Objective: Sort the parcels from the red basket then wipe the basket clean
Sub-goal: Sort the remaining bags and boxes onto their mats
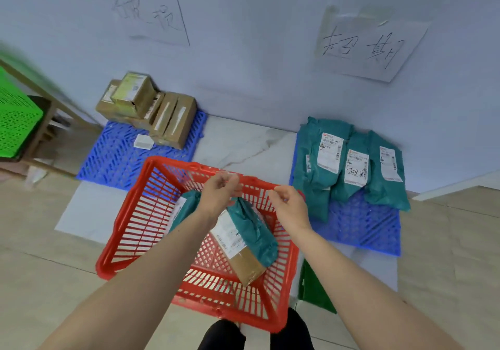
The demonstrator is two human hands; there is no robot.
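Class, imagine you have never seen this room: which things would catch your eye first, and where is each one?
The red basket sits in the middle of the floor, with teal parcels and a brown box inside, and the left hand and right hand above its far rim. Cardboard boxes are piled on a blue pallet at the left; teal bags lie on another at the right.

arms: both forearms bare, no sleeves showing | left hand [219, 195]: bare, no glove, ring or watch visible | right hand [290, 206]: bare, no glove or watch | legs [224, 333]: dark black trousers at bottom edge
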